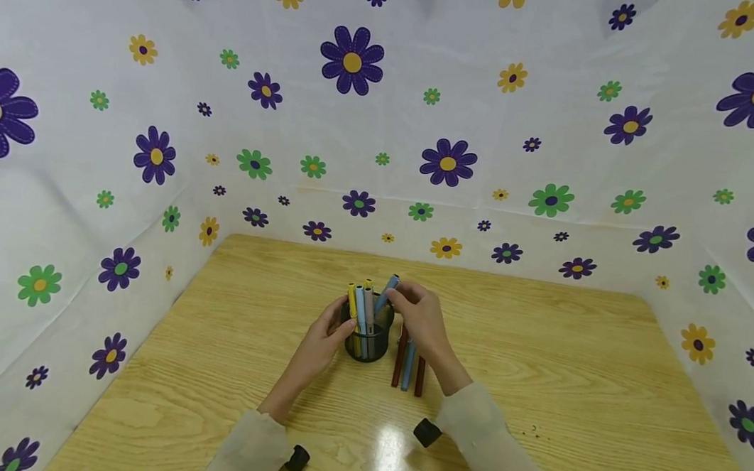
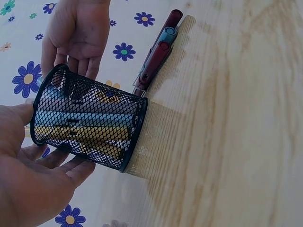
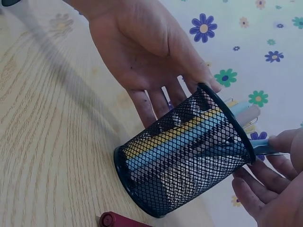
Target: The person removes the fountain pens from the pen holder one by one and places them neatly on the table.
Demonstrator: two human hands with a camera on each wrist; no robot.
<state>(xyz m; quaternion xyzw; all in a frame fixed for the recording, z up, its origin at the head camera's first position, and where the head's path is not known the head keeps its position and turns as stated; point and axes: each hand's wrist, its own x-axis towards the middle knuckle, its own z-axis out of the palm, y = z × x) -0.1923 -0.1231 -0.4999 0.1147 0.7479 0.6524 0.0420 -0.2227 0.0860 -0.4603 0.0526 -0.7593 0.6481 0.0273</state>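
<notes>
A black mesh pen holder (image 1: 367,349) stands upright on the table, with several yellow, light blue and grey markers (image 1: 360,307) inside. My left hand (image 1: 320,339) grips its left side, thumb near the rim and fingers around the mesh (image 2: 85,118). At the opening's right side, my right hand (image 1: 425,320) pinches a blue marker (image 1: 387,291) between thumb and fingers. That marker leans to the right, its lower end inside the holder, as the right wrist view shows through the mesh (image 3: 189,146).
Just right of the holder, two dark red markers (image 1: 399,361) and a blue one (image 1: 408,369) lie side by side on the wooden table (image 1: 569,359). A white flowered cloth (image 1: 396,115) walls the table at the back and sides. Small dark specks (image 1: 536,432) lie at the right.
</notes>
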